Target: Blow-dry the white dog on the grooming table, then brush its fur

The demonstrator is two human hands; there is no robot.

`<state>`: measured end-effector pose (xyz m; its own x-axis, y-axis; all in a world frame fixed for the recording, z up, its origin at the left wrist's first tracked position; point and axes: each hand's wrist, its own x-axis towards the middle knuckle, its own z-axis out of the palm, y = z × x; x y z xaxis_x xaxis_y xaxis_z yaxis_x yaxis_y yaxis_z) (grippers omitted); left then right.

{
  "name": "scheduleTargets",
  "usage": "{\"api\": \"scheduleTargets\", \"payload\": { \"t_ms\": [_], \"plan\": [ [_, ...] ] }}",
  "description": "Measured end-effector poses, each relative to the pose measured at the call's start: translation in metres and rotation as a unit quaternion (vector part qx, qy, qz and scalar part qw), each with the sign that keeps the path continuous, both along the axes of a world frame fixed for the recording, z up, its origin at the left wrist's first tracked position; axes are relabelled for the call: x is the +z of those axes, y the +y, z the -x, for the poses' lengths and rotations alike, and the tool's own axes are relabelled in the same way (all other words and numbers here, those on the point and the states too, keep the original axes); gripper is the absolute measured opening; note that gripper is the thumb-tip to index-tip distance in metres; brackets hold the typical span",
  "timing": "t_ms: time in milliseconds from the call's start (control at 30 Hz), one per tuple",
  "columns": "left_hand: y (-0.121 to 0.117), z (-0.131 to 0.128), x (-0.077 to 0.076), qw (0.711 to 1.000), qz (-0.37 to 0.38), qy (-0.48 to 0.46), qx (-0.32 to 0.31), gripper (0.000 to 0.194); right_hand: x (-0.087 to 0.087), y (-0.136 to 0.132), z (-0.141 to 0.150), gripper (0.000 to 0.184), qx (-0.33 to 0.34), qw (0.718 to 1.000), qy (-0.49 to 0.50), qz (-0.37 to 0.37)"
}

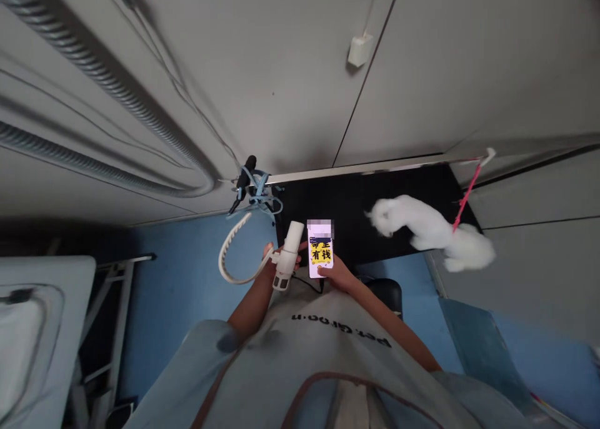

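Note:
My left hand (268, 255) is closed around a white cylindrical device (288, 254) with a curved, ribbed white band (225, 260); the device covers most of the fingers. One left finger reaches toward the side of a phone (320, 254). My right hand (338, 275) grips that phone from its lower right, thumb over the lit screen, which has large dark characters on yellow. A dark cable (307, 283) runs to the phone's lower end. To the right, a white fluffy dog (424, 222) is on a black table (347, 194), a pink lead (467, 194) at its body.
A metal rail (356, 167) runs along the table's back, with blue cords and a black handle (246, 171) at its left end. Grey ribbed hoses (117, 91) hang on the wall. A pale tub (47, 279) stands at left, a black stool (385, 291) by the table.

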<state>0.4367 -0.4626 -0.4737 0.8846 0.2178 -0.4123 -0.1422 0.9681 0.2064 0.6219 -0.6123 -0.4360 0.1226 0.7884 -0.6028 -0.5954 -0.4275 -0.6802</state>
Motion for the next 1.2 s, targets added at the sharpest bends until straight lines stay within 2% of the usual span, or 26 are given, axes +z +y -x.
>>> {"api": "scheduleTargets", "payload": {
  "t_ms": [133, 333, 433, 633, 833, 1033, 1200],
  "plan": [
    [-0.02, 0.002, 0.006, 0.999, -0.016, -0.028, -0.007, 0.107, 0.007, -0.017, 0.001, 0.053, 0.027, 0.999, 0.001, -0.028],
    [-0.054, 0.003, 0.016, 0.998, -0.007, 0.001, 0.062, 0.101, 0.008, -0.04, 0.004, 0.048, 0.02, 0.999, 0.048, -0.017],
    [-0.069, 0.008, 0.023, 0.997, -0.004, 0.004, 0.072, 0.103, 0.005, -0.051, 0.006, 0.045, 0.022, 0.998, 0.059, -0.014],
    [-0.093, 0.016, 0.034, 0.994, -0.015, 0.024, 0.106, 0.091, -0.008, -0.069, 0.014, 0.039, 0.017, 0.996, 0.09, -0.004],
    [-0.105, 0.018, 0.034, 0.994, -0.036, -0.002, 0.104, 0.083, -0.014, -0.079, 0.016, 0.032, 0.018, 0.991, 0.13, -0.001],
    [-0.11, 0.019, 0.028, 0.994, -0.056, -0.03, 0.09, 0.09, -0.02, -0.085, 0.016, 0.03, 0.027, 0.988, 0.153, -0.006],
    [-0.114, 0.021, 0.028, 0.994, -0.06, -0.018, 0.089, 0.088, -0.02, -0.089, 0.016, 0.024, 0.021, 0.989, 0.142, -0.021]
  ]
}}
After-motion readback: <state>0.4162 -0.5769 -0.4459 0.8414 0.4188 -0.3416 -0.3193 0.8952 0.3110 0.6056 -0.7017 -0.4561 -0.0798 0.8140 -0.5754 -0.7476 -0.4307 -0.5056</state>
